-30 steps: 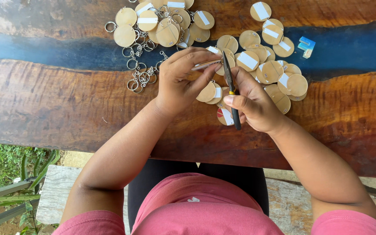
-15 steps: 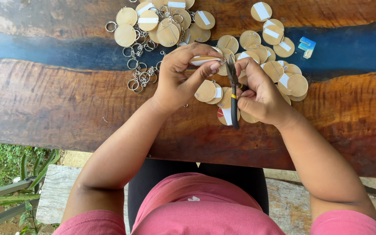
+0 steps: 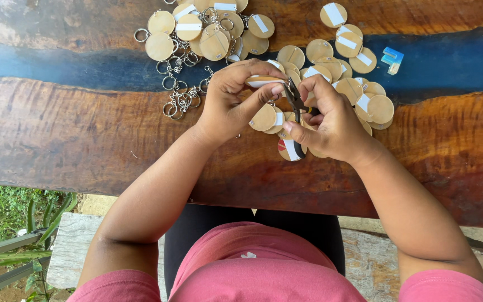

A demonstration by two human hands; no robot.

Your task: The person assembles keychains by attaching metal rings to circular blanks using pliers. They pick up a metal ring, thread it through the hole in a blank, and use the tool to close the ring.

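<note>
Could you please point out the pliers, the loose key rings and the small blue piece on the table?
pliers (image 3: 294, 98), head view, dark jaw section.
loose key rings (image 3: 177, 100), head view, middle of the heap.
small blue piece (image 3: 391, 59), head view, its centre.

The person wears a pink short-sleeved shirt (image 3: 258, 268) with a small white mark on the front and dark trousers (image 3: 252, 223). Both forearms are bare, and the left hand (image 3: 230, 103) and right hand (image 3: 334, 120) carry no rings or bands.

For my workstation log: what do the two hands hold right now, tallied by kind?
wooden disc, in the left hand: 1
pliers, in the right hand: 1
Total: 2
</note>
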